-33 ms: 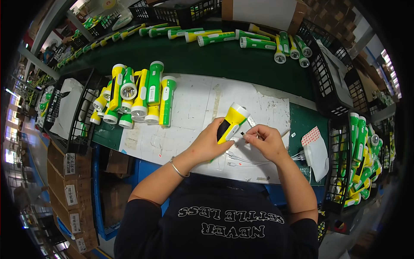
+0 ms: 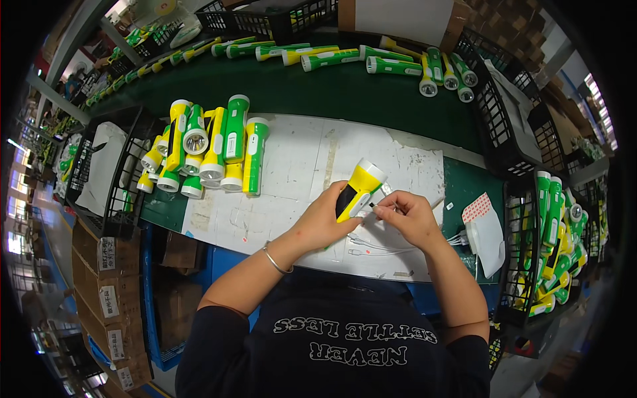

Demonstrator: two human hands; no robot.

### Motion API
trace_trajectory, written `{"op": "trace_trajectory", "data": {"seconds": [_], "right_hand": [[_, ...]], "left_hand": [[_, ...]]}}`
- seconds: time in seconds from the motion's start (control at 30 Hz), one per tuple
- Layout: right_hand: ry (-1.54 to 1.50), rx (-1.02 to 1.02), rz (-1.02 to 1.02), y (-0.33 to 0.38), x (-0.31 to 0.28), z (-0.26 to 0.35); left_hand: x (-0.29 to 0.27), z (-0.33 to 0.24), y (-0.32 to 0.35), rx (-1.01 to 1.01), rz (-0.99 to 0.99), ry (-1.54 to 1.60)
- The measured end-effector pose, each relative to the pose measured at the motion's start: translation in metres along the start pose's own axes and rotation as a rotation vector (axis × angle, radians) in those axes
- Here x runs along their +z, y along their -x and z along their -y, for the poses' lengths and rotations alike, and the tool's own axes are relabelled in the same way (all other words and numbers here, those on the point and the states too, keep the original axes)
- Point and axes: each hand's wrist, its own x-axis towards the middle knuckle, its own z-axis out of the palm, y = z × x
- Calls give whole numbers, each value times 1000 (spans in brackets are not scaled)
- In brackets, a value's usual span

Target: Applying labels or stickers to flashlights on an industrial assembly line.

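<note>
In my left hand (image 2: 324, 217) is a yellow flashlight (image 2: 363, 180) with a white head and a black side panel. It tilts, its head pointing up and to the right. My right hand (image 2: 410, 217) is closed in a pinch just right of the flashlight's body. Between thumb and forefinger sits a small dark piece (image 2: 372, 206), close to the flashlight's light-coloured side strip; its kind, and whether it touches, I cannot make out. White cables (image 2: 378, 251) with plugs lie on the white board (image 2: 292, 159) below my hands.
A pile of green and yellow flashlights (image 2: 212, 142) stands at the board's left end. More flashlights (image 2: 330, 60) line the green surface at the back. Black crates (image 2: 517, 255) flank the table, the right one holding flashlights. A white pouch (image 2: 488, 239) lies near it.
The flashlight in my left hand has shifted slightly right, nearer to the dark piece pinched in my right hand. The whole view has moved a little.
</note>
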Motion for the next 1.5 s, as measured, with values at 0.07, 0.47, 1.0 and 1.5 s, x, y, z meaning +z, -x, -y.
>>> {"op": "trace_trajectory", "data": {"seconds": [0.07, 0.47, 1.0, 1.5], "right_hand": [[-46, 17, 0, 2, -3, 1], [-307, 130, -142, 8, 10, 1], [132, -59, -215, 58, -5, 17], [1329, 454, -1437, 174, -309, 42]], "left_hand": [[7, -6, -2, 21, 13, -11], [24, -16, 4, 155, -259, -456], [47, -49, -18, 179, 45, 747], [23, -27, -25, -70, 106, 681]]}}
